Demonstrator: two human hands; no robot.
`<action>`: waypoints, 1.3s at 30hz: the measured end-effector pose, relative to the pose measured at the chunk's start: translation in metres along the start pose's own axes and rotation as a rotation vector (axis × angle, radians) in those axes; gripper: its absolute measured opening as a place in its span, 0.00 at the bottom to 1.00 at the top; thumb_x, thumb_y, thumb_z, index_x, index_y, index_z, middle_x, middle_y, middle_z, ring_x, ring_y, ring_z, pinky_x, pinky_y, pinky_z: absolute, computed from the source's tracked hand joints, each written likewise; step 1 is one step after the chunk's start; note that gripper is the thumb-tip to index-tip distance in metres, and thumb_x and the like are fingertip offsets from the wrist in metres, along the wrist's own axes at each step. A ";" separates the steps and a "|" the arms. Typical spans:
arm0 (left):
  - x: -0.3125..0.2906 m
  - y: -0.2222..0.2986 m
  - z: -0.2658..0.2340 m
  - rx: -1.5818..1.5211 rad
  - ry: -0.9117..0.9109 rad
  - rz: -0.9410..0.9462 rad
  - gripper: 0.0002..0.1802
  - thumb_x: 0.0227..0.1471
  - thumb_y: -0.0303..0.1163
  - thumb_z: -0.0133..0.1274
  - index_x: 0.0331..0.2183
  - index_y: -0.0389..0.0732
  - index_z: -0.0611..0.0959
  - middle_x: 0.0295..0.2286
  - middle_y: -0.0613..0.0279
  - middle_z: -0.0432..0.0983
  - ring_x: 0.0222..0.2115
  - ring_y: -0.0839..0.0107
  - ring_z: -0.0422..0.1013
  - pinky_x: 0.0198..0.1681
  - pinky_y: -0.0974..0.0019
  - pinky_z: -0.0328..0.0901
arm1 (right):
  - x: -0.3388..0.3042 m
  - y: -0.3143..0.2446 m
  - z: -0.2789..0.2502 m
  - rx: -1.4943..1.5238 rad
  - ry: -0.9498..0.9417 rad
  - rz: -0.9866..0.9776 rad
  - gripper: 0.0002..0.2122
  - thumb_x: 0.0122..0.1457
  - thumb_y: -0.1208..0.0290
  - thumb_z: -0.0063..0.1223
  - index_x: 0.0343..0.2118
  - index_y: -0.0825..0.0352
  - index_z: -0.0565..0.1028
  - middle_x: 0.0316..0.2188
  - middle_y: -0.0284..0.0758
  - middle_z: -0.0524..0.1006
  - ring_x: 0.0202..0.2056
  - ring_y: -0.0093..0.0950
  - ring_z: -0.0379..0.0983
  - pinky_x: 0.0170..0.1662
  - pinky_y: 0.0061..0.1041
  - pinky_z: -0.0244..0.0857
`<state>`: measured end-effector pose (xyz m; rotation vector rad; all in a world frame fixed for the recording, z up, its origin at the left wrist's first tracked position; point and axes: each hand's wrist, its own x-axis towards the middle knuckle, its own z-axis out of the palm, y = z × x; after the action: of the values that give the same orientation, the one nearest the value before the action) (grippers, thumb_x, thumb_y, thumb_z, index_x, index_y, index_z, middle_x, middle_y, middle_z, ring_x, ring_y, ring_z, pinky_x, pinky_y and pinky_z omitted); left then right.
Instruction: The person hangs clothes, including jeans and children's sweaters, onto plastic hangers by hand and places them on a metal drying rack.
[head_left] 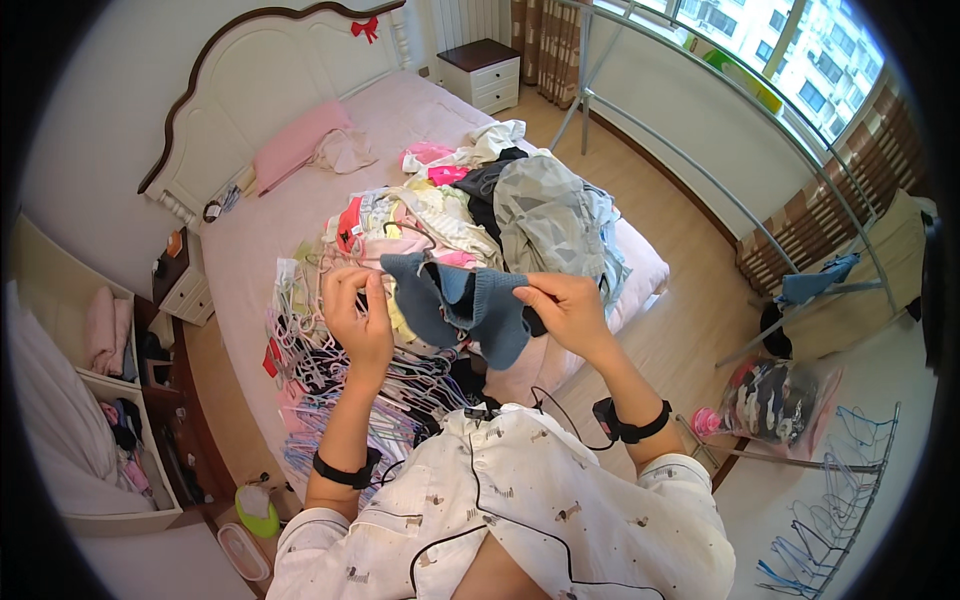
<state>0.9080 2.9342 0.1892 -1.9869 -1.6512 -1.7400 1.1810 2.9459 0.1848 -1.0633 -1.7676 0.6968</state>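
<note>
One blue knit piece (495, 305) hangs above the bed (250, 240), its edge pinched by the right hand (568, 308); the left hand (358, 318) is at its opposite side, grip unclear. Spreading it seems the present step, probably calling next for a steady pinch.

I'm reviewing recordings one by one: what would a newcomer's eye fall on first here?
First, the small blue-grey knitted garment at the picture's centre, pinched by the right hand, with the left hand at its other edge. Beyond it, a heap of multicoloured clothes covers part of the pale pink bed, with a tangle of thin pastel hangers toward the near left.
</note>
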 end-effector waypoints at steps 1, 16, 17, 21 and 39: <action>-0.003 -0.001 0.001 -0.006 0.015 -0.100 0.06 0.55 0.28 0.54 0.33 0.34 0.81 0.34 0.57 0.73 0.36 0.66 0.69 0.40 0.65 0.64 | 0.001 -0.002 -0.005 0.029 0.001 0.018 0.06 0.55 0.68 0.61 0.32 0.65 0.81 0.20 0.38 0.76 0.20 0.33 0.72 0.25 0.27 0.62; 0.012 -0.010 0.041 -0.871 -0.031 -0.627 0.10 0.62 0.34 0.51 0.29 0.41 0.74 0.27 0.72 0.73 0.29 0.85 0.66 0.34 0.78 0.61 | -0.008 0.013 -0.028 0.126 -0.040 0.161 0.10 0.58 0.72 0.58 0.42 0.65 0.81 0.20 0.32 0.78 0.22 0.16 0.69 0.27 0.21 0.63; 0.012 -0.012 0.036 -0.880 0.020 -0.631 0.10 0.62 0.34 0.51 0.29 0.42 0.74 0.27 0.72 0.72 0.28 0.85 0.65 0.34 0.78 0.61 | -0.008 0.015 -0.028 0.172 -0.061 0.197 0.10 0.58 0.72 0.58 0.43 0.65 0.81 0.21 0.32 0.79 0.23 0.15 0.70 0.28 0.20 0.63; 0.015 -0.026 0.019 -0.879 0.138 -0.619 0.09 0.62 0.33 0.49 0.28 0.43 0.73 0.26 0.73 0.69 0.26 0.85 0.63 0.32 0.77 0.60 | -0.005 0.009 -0.032 0.271 -0.073 0.194 0.11 0.58 0.74 0.57 0.45 0.66 0.80 0.28 0.32 0.81 0.30 0.13 0.72 0.33 0.16 0.65; 0.035 0.002 -0.010 0.081 -0.319 0.308 0.03 0.48 0.25 0.58 0.29 0.39 0.81 0.23 0.61 0.71 0.28 0.60 0.68 0.37 0.61 0.58 | -0.002 -0.012 -0.028 0.178 -0.142 0.166 0.08 0.58 0.73 0.57 0.39 0.68 0.81 0.19 0.28 0.76 0.20 0.13 0.64 0.24 0.17 0.59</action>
<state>0.8958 2.9502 0.2201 -2.4218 -1.3593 -1.2875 1.2032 2.9389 0.2048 -1.0679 -1.7121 1.0349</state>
